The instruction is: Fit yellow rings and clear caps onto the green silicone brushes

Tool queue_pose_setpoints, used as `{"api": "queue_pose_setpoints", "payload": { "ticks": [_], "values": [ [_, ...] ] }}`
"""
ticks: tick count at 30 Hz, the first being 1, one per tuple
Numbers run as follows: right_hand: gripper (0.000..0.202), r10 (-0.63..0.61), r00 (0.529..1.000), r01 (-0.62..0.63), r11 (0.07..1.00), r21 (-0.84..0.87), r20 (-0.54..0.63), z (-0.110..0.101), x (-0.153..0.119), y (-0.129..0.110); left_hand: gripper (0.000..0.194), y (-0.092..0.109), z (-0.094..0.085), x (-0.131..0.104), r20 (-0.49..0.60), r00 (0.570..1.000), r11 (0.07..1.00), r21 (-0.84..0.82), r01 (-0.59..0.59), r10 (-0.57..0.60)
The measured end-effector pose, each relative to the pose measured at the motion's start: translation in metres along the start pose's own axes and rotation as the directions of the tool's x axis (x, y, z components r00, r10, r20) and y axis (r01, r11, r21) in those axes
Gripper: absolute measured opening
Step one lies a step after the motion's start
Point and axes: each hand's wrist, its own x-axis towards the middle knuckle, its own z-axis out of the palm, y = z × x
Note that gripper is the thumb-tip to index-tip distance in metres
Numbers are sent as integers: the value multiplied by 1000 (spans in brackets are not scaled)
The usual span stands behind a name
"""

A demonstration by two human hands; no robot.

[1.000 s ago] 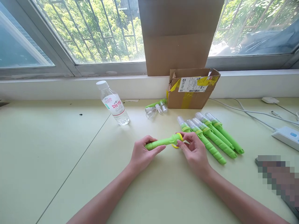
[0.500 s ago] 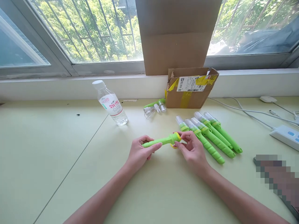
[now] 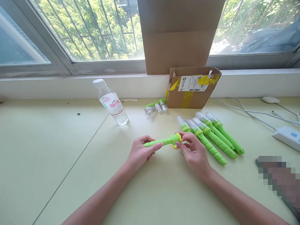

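My left hand (image 3: pixel 142 150) is closed around the narrow end of a green plastic handle (image 3: pixel 165 141), thumb along its top. The handle lies nearly level above the table, its wider threaded end pointing right. Around that end sits a yellow ring (image 3: pixel 178 137), with a yellow loop (image 3: pixel 173 146) hanging just below. My right hand (image 3: pixel 194 153) pinches the ring at the handle's mouth between thumb and fingers; the fingertips are partly hidden. Just beyond my right hand lie several green handles with clear ribbed caps (image 3: pixel 208 134), side by side.
Clear plastic caps (image 3: pixel 158 108) and a green handle (image 3: pixel 154 103) lie near an open cardboard box (image 3: pixel 187 99). A water bottle (image 3: pixel 114 104) stands to the left. At the right are cables (image 3: pixel 246 111), a white power strip (image 3: pixel 287 137) and a blurred-out flat object (image 3: pixel 278 181).
Both hands keep the same grip on the handle and ring, with barely any finger movement. The whole view has shifted very slightly.
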Motion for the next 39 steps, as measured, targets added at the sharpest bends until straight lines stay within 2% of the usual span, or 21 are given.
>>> {"api": "queue_pose_setpoints", "payload": {
  "ticks": [7, 18, 29, 31, 35, 39],
  "values": [
    [19, -45, 999, 45, 999, -25, 25, -1, 1, -3, 38, -5, 2, 1, 22, 998, 986, -155, 69, -67],
    [12, -77, 997, 77, 997, -28, 14, -2, 1, 2, 37, -3, -3, 4, 70, 990, 978, -161, 135, -125],
    [11, -260, 965, 260, 958, -123, 23, -5, 2, -1, 36, -6, -12, 10, 180, 973, 964, -199, 179, -144],
    [11, -248, 968, 250, 961, -116, 32, -5, 1, -1, 37, -5, -13, 10, 198, 969, 962, -199, 186, -146],
    [13, -147, 989, 149, 988, -47, 29, -3, -2, 0, 38, -4, -14, 9, 253, 955, 967, -160, 199, -155],
    [12, -134, 991, 133, 990, -54, -27, -2, -5, 1, 35, -4, -10, 5, 206, 975, 990, -96, 106, -85]
  ]
}}
